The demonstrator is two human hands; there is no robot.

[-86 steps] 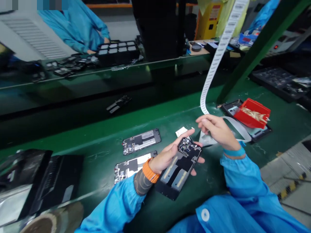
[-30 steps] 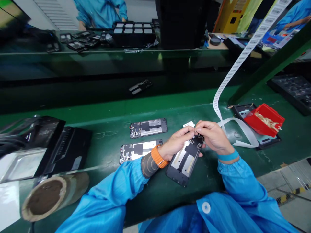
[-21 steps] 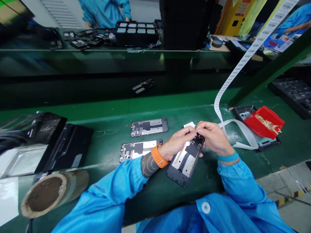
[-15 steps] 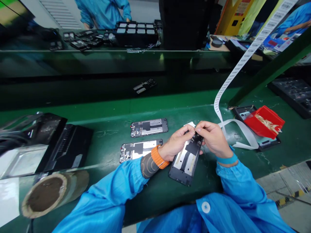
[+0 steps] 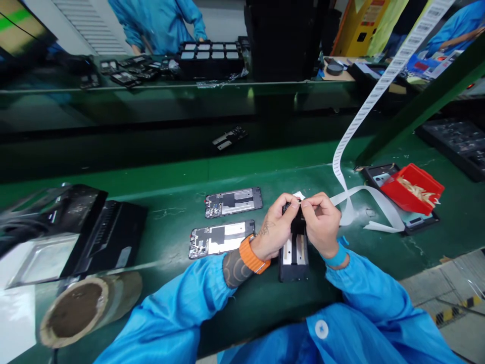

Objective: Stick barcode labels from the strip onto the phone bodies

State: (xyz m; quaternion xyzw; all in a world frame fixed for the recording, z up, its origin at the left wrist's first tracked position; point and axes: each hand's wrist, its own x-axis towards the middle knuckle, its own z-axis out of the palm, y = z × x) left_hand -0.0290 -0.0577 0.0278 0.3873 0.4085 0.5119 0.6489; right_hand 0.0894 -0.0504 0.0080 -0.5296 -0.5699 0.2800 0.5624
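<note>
An opened phone [image 5: 295,253] with its back off points its lower end toward me. My left hand [image 5: 276,222] grips its upper left side, thumb and forefinger pinched at the top edge. On the other side my right hand [image 5: 322,225] is closed, its fingertips meeting the left ones at that top edge. Whatever the right fingertips pinch is too small to make out. Just beyond the fingers lies a small white piece [image 5: 299,195]. Two similar opened phones, an upper one [image 5: 235,202] and a lower one [image 5: 222,237], lie left of my hands on the green bench.
A red bin [image 5: 415,189] of pale strips sits on a tray at the right. A barcode label strip [image 5: 379,93] hangs down and curls beside my right hand. At the left stand a cardboard roll [image 5: 94,303] and a black device [image 5: 117,237]. A person in blue works behind.
The phone in my hands has turned from a slant to nearly straight toward me. Both hands have shifted slightly left, with fingertips still together at its top edge.
</note>
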